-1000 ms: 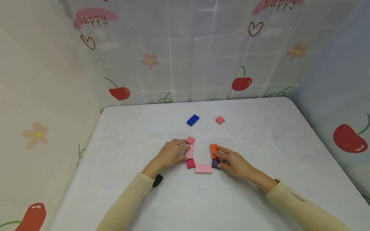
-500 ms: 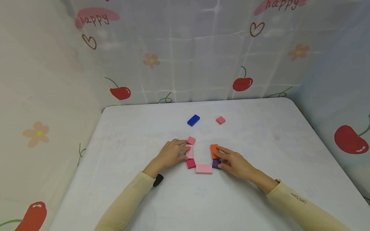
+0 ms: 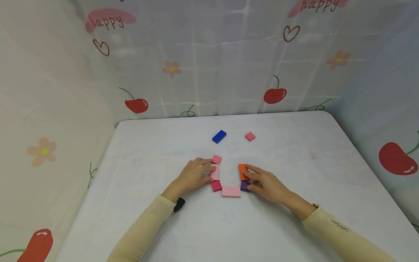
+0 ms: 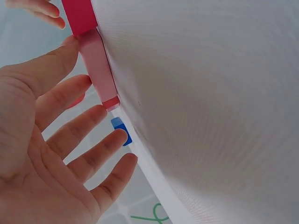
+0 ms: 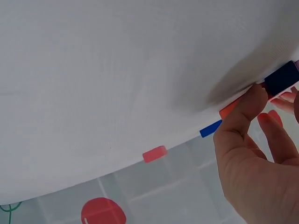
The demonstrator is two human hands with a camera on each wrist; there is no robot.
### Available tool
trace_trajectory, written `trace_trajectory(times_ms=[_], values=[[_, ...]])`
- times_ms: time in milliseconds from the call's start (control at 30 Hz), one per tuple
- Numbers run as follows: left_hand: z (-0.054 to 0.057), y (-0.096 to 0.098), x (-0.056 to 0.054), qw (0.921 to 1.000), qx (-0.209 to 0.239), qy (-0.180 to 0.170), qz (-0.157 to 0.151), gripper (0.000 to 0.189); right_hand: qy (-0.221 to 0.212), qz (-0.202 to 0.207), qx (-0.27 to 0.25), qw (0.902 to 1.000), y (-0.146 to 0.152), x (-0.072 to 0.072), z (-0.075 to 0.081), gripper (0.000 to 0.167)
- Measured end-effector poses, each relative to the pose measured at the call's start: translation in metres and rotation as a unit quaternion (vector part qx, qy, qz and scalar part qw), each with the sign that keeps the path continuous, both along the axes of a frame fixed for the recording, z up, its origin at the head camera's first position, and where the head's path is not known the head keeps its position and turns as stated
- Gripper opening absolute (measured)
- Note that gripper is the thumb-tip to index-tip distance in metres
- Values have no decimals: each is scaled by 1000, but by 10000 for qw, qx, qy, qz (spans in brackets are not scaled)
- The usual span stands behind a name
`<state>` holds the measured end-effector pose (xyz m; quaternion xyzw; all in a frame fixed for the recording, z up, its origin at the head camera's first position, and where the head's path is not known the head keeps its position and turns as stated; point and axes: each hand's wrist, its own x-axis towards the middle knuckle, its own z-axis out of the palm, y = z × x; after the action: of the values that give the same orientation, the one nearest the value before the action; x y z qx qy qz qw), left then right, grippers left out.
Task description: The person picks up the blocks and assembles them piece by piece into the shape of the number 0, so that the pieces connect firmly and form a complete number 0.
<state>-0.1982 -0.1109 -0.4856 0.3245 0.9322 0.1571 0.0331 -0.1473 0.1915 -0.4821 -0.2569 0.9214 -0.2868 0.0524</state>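
My left hand lies along the left side of a row of blocks. Its fingertips touch the long pink block, with a small pink block above it and a crimson block below. In the left wrist view the fingers are spread and mostly straight. On the other side, my right hand touches the orange block from its right, its thumb at the dark purple block. Another pink block lies crosswise between the two rows' lower ends.
A blue block and a small coral block lie farther back on the white table. A patterned curtain hangs behind the table's back edge. A black band shows at my left wrist.
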Motion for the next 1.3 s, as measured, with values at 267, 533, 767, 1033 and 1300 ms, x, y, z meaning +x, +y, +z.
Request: trace_trajectory(times_ms=[267, 533, 767, 1033, 1300], values=[[1, -2, 0, 10000, -24, 41, -28, 42, -299, -877, -203, 9955, 18, -45, 18, 49], [-2, -3, -1, 10000, 45, 8, -61, 41, -1290, -2081, -308, 9691, 33, -126, 23, 48], [-4, -2, -1, 9999, 109, 14, -72, 42, -1384, -2127, -247, 9670, 32, -169, 8, 44], [-3, -2, 0, 9999, 141, -20, -41, 43, -1564, -2064, -115, 9658, 26, -181, 2, 41], [-3, -2, -1, 9999, 99, 10, -75, 43, -1619, -2015, -60, 9660, 26, -183, 0, 40]])
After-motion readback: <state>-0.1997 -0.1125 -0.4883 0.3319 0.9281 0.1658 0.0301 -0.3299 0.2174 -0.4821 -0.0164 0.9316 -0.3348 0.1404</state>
